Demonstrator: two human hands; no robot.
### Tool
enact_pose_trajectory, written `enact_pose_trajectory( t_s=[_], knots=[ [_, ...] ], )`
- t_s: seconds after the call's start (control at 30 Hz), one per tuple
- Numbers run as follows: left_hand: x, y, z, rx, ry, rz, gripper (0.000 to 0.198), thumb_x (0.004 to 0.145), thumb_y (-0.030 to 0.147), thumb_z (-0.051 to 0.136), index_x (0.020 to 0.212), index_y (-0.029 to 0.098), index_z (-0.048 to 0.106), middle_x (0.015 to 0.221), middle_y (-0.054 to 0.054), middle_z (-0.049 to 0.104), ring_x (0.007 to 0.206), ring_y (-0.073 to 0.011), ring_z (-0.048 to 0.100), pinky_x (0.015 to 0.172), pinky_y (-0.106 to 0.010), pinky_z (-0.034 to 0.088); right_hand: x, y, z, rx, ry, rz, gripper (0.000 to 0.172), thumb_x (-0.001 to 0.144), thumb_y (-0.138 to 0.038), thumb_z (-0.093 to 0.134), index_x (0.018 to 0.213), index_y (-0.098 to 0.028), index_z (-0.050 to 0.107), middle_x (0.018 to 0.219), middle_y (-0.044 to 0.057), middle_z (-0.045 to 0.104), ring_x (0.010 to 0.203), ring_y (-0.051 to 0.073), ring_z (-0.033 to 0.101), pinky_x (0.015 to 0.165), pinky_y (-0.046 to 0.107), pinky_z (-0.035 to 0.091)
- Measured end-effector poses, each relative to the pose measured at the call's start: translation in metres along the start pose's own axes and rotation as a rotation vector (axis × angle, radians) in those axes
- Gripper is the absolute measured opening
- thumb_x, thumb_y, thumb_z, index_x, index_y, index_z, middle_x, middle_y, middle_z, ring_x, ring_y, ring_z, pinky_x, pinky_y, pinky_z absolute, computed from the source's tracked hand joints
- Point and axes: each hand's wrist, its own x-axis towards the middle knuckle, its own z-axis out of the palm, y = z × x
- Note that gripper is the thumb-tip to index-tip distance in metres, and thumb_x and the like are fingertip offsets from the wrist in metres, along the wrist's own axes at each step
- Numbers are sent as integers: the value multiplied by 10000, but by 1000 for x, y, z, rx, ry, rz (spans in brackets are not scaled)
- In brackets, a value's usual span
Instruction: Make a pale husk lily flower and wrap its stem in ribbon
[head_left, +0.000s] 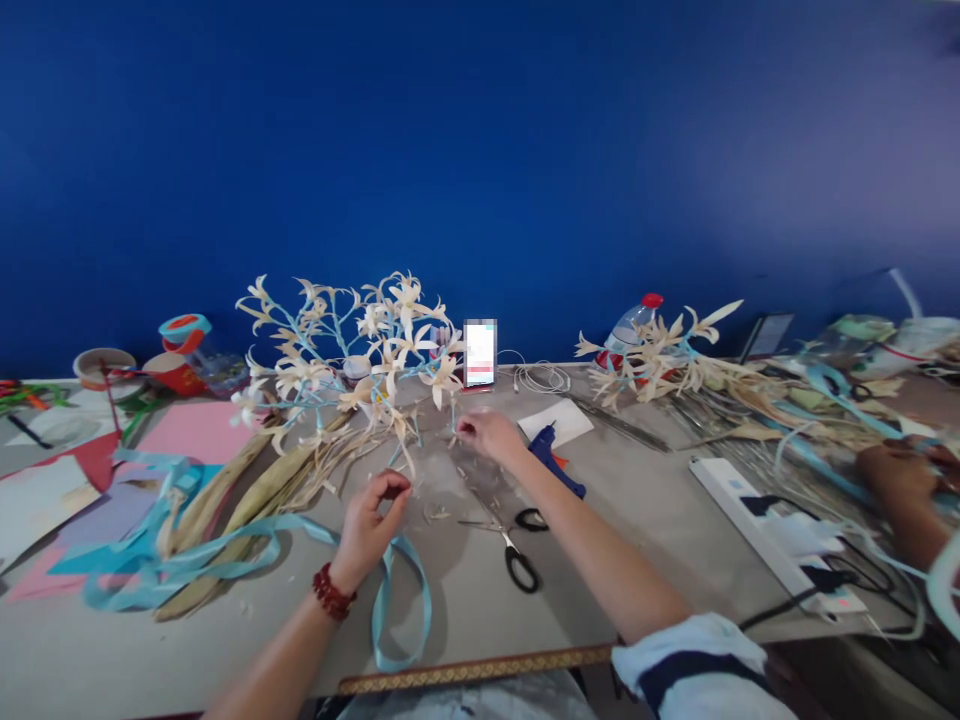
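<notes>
My left hand (373, 520) is closed in a pinch above the table, left of centre, with a red bead bracelet on its wrist. Light-blue ribbon (405, 600) enters the hand from the left and hangs in a loop below it. Ahead and to the right, my right hand (491, 437) has its fingertips pinched together beside a thin blue stem; whatever lies between them is too small to name. Behind both hands stands a bunch of cream artificial flowers (405, 355) on blue-wrapped stems. Black-handled scissors (512, 550) lie spread on the table below my right hand.
A blue glue gun (551, 458) rests by white paper right of my forearm. Dried husks (262, 490) and coloured sheets (199, 425) cover the left. Further right are a power strip (750, 520), more flowers (675, 350) and another person's hand (896, 475). A phone (480, 355) stands behind.
</notes>
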Motion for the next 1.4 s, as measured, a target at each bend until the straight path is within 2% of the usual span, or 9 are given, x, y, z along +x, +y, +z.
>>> enact_pose_trajectory(
  t_s=[0.17,0.4,0.57,0.73,0.8,0.97,1.03,1.23,1.4],
  knots=[
    [-1,0,-2,11,2,20,97,868,242,550,841,188,626,833,-43,658,765,-169,623,697,-275,506,-3,0,16,-3,-52,-60,76,825,-225,655,803,-247,724,884,8,724,837,170,617,729,236,403],
    [0,0,-2,-14,-1,12,88,870,233,549,847,187,620,826,-40,646,753,-164,614,689,-268,503,2,15,6,-65,33,38,163,867,-180,562,838,-177,723,935,78,692,922,217,598,775,275,387],
    [0,-2,-3,-1,-8,10,93,871,242,542,856,190,618,810,-37,643,749,-168,615,680,-268,501,2,16,8,-125,-21,10,102,819,-184,610,801,-200,709,950,88,688,967,245,581,852,317,380],
    [0,1,-4,3,-3,15,89,867,227,542,843,190,619,813,-38,648,754,-168,617,686,-266,501,-3,5,15,-145,-29,-39,210,823,-197,593,1014,-228,675,1088,89,655,1056,256,545,904,348,353],
    [0,2,-4,1,-2,18,86,868,219,542,841,189,618,811,-38,647,750,-166,614,683,-265,499,-3,2,17,-138,-31,-62,229,836,-201,578,1044,-247,664,1111,73,655,1065,250,543,906,346,350],
    [0,2,-4,12,-3,26,80,866,204,543,843,186,618,809,-38,652,753,-166,617,691,-269,494,1,-6,22,-113,-60,-105,158,837,-156,561,856,-231,699,952,48,705,965,223,588,868,317,362],
    [-1,1,-4,16,-5,26,82,868,203,543,846,185,620,811,-38,655,758,-167,621,701,-272,495,3,-10,25,-97,-54,-118,161,835,-146,561,846,-225,700,950,43,711,950,214,595,859,309,367],
    [-2,1,-4,22,11,26,83,858,202,554,841,182,633,824,-41,666,762,-166,630,697,-263,499,7,-15,25,-39,-26,-133,189,882,-185,551,977,-232,708,1000,25,729,947,185,617,858,266,390],
    [-3,-1,-2,-3,-8,14,85,858,208,562,850,178,641,818,-38,668,759,-161,626,690,-255,500,-3,-5,10,-55,15,-58,240,927,-206,493,1075,-227,680,1032,46,723,956,194,616,815,266,408]
  ],
)
